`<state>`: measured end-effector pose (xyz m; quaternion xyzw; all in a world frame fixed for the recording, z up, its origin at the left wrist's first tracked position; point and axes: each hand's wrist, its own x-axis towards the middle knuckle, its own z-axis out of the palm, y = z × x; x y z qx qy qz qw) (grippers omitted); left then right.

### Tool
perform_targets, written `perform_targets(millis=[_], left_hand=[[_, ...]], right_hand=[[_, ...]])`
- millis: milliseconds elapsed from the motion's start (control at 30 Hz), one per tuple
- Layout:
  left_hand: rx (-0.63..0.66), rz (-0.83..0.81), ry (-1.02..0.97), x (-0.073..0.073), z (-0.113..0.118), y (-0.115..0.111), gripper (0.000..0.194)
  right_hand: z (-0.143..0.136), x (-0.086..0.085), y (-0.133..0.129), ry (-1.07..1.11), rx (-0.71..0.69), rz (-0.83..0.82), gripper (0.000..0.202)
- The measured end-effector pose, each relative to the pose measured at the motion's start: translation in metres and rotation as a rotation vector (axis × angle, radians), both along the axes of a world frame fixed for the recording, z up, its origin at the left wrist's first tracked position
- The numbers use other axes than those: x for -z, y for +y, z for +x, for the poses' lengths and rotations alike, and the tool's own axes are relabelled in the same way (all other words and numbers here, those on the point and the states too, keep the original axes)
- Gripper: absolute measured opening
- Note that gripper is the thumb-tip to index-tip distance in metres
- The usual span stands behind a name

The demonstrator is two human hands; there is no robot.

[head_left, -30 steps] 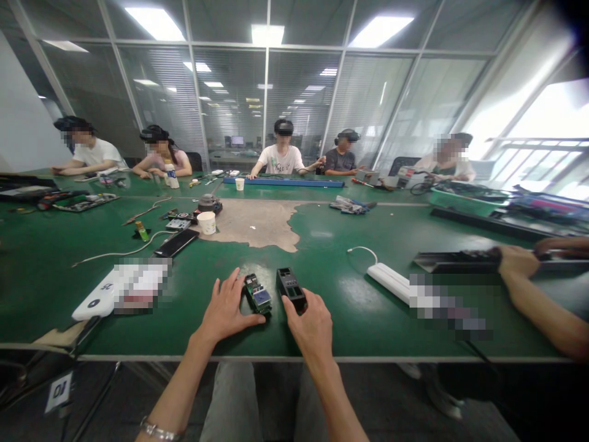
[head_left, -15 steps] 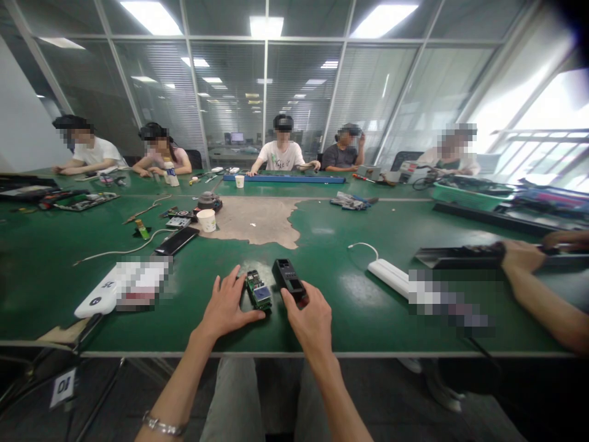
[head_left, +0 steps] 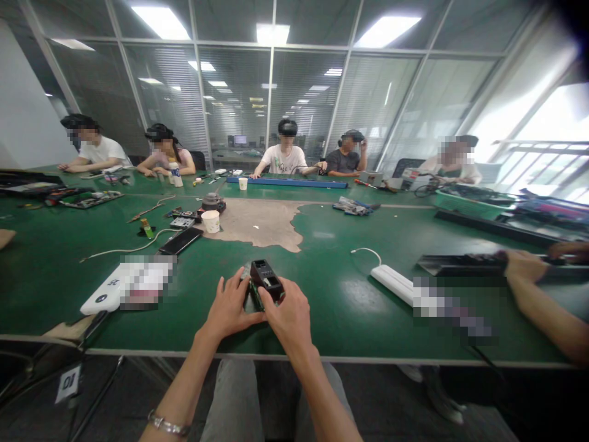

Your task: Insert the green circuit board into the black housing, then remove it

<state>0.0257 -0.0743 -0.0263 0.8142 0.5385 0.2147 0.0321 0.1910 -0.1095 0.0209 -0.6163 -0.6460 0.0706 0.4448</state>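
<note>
A black plastic housing (head_left: 265,277) with rectangular openings in its top is in my right hand (head_left: 291,312), its thumb on the near side and fingers along the right. The housing sits directly over a green circuit board (head_left: 252,299), covering most of it; whether the two are joined I cannot tell. My left hand (head_left: 230,308) curls around the board's left side, with the thumb at its near end and fingertips by its far end. Both hands are low over the green tabletop, close to the front edge.
To the left lie a white power bank (head_left: 103,293) and a black phone (head_left: 181,240). A paper cup (head_left: 211,221) stands beyond. At right are a white power strip (head_left: 391,285) and a black metal channel (head_left: 448,265) under a neighbour's hand (head_left: 527,270). Several people sit opposite.
My right hand has brought the black housing left, from beside the circuit board to over it. My left hand has stayed around the board. The camera view has shifted slightly.
</note>
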Motion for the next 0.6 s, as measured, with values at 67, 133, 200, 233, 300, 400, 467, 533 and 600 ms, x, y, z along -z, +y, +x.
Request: perform_targets(millis=[67, 133, 200, 233, 300, 400, 467, 533, 600], left_hand=[[0.0, 0.001, 0.001, 0.001, 0.0, 0.0, 0.089], [-0.012, 0.002, -0.001, 0.003, -0.001, 0.002, 0.091], [-0.027, 0.0, -0.009, 0.006, -0.001, 0.003, 0.1], [-0.029, -0.002, -0.013, 0.007, -0.001, 0.004, 0.106], [-0.02, -0.005, -0.021, 0.008, -0.001, 0.004, 0.117], [-0.008, 0.008, -0.036, 0.006, 0.0, 0.002, 0.122], [-0.007, 0.015, -0.047, 0.003, 0.001, 0.0, 0.121], [-0.008, 0.014, -0.054, 0.001, 0.002, -0.001, 0.12], [-0.013, 0.01, -0.054, -0.001, 0.003, -0.002, 0.12]], right_hand=[[-0.002, -0.001, -0.001, -0.023, -0.003, -0.009, 0.029], [-0.004, 0.0, -0.002, -0.049, -0.001, -0.023, 0.028], [-0.006, 0.002, -0.004, -0.074, 0.012, -0.042, 0.029], [-0.006, 0.003, -0.004, -0.084, 0.02, -0.05, 0.03], [-0.007, 0.003, -0.006, -0.103, 0.033, -0.057, 0.031], [-0.008, 0.002, -0.007, -0.13, 0.046, -0.048, 0.031], [-0.009, 0.002, -0.007, -0.15, 0.05, -0.053, 0.03], [-0.009, 0.006, -0.006, -0.177, 0.046, -0.082, 0.028], [-0.008, 0.013, -0.007, -0.198, 0.041, -0.121, 0.026]])
